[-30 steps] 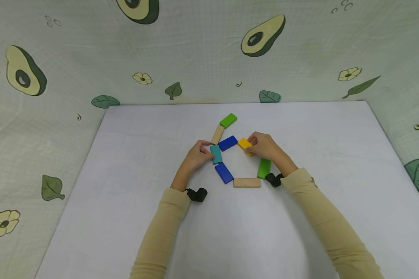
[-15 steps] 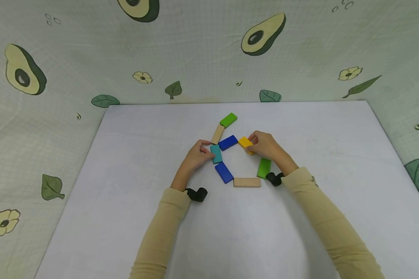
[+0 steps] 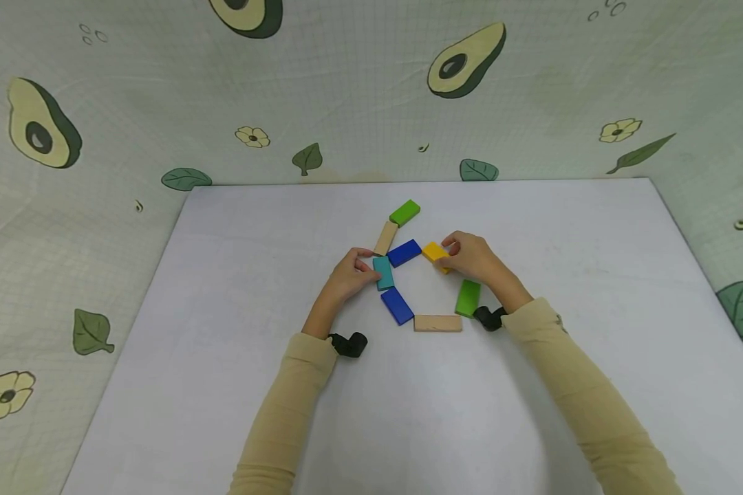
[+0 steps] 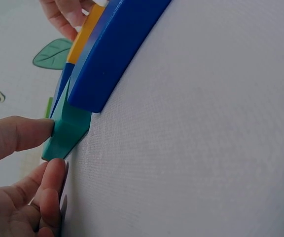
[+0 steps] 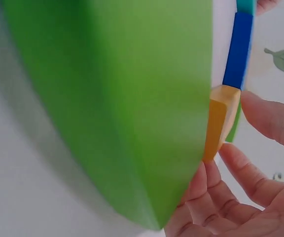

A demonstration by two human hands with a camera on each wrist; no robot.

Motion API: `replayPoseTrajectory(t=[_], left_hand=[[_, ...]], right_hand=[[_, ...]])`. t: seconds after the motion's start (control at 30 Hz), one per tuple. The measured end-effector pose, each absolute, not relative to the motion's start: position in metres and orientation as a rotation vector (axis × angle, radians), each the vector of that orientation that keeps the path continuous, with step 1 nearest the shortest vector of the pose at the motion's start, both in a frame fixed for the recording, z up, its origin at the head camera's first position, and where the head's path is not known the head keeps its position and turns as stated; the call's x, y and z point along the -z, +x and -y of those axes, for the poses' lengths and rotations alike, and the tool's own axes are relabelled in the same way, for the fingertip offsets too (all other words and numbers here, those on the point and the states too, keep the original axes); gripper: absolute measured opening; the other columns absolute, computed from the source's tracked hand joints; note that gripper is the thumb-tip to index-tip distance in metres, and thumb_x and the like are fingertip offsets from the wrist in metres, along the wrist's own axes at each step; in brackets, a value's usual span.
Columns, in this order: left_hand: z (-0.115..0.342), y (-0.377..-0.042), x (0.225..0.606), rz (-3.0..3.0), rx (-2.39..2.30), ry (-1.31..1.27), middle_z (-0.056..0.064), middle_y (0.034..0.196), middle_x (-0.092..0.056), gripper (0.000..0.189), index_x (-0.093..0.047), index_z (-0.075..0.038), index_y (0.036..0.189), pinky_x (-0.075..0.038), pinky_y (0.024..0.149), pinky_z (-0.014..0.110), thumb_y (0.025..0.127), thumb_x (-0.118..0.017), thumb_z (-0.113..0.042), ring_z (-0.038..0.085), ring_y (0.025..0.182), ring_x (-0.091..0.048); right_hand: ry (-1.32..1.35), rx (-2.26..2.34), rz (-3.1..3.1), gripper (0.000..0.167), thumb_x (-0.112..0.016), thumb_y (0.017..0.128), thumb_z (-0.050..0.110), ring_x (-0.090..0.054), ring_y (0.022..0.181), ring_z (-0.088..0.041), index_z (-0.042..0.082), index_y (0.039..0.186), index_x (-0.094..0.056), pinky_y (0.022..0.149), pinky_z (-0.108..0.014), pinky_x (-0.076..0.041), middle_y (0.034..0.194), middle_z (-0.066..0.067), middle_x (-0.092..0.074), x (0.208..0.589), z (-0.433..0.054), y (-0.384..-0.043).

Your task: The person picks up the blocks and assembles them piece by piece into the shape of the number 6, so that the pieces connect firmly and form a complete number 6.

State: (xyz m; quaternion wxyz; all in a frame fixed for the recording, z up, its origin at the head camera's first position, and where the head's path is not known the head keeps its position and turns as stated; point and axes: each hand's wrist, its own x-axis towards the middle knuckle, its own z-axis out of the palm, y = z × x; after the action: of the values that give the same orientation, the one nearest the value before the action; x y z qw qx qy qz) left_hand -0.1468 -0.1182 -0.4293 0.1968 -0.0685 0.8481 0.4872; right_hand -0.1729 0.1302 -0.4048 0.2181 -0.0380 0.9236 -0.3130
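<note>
Coloured wooden blocks lie end to end in a ring on the white tabletop, with a short branch at the top left. At the ring's left side, my left hand (image 3: pixel 351 275) holds the teal block (image 3: pixel 383 273) between thumb and fingers. My right hand (image 3: pixel 468 257) has its thumb and fingers at the yellow block (image 3: pixel 435 254), whose right end they partly cover. Between these two lies a blue block (image 3: pixel 404 253). Another blue block (image 3: pixel 397 306) adjoins the teal one below. In the right wrist view, a green block (image 5: pixel 132 108) fills the foreground.
A plain wood block (image 3: pixel 437 323) forms the ring's near side, touching the green block at its right. The branch is a plain wood block (image 3: pixel 386 238) and a green block (image 3: pixel 405 212). Avocado-print cloth (image 3: pixel 371 89) hangs behind the table.
My right hand has shifted very slightly up and right, its fingertips a little further from the yellow block's edge. My left hand and the other blocks stay put.
</note>
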Motion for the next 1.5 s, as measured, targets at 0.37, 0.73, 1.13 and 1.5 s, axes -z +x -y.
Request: replayPoseTrajectory(t=[0.37,0.73,1.13,1.5], left_hand=[[0.117,-0.147,0.430,-2.379,-1.356,-0.197,0.004,0.088,-0.052,0.053,-0.046,-0.012,0.130,-0.035,0.063,0.024,0.082,-0.066,-0.021,0.015,0.075,-0.045],[0.116,-0.140,0.434,-2.443,-1.321,-0.178,0.004,0.102,-0.056,0.058,-0.043,-0.013,0.134,-0.035,0.074,0.031,0.083,-0.066,-0.027,0.020,0.094,-0.047],[0.121,-0.120,0.436,-2.440,-1.480,-0.103,0.010,0.114,-0.053,0.058,-0.039,-0.010,0.135,-0.040,0.093,0.040,0.085,-0.066,-0.020,0.025,0.107,-0.047],[0.118,-0.098,0.438,-2.619,-1.338,0.064,0.004,0.104,-0.054,0.049,-0.052,-0.022,0.128,-0.029,0.082,0.038,0.083,-0.069,-0.024,0.021,0.097,-0.044]], right_hand=[[-0.076,0.929,-2.564,0.048,-0.061,0.088,0.026,-0.047,0.109,-0.034,0.001,0.127,-0.049,0.092,-0.046,-0.043,0.122,-0.021,-0.051,0.397,-0.150,-0.154],[-0.042,0.968,-2.570,0.050,-0.062,0.087,0.026,-0.049,0.103,-0.034,-0.004,0.125,-0.049,0.084,-0.043,-0.043,0.118,-0.023,-0.051,0.397,-0.171,-0.124],[0.026,0.954,-2.557,0.050,-0.062,0.088,0.023,-0.053,0.085,-0.025,-0.005,0.127,-0.046,0.069,-0.030,-0.043,0.102,-0.018,-0.055,0.400,-0.173,-0.105],[0.008,0.986,-2.568,0.039,-0.060,0.088,0.017,-0.049,0.075,-0.019,-0.006,0.119,-0.052,0.064,-0.026,-0.040,0.089,-0.013,-0.055,0.408,-0.164,-0.106]])
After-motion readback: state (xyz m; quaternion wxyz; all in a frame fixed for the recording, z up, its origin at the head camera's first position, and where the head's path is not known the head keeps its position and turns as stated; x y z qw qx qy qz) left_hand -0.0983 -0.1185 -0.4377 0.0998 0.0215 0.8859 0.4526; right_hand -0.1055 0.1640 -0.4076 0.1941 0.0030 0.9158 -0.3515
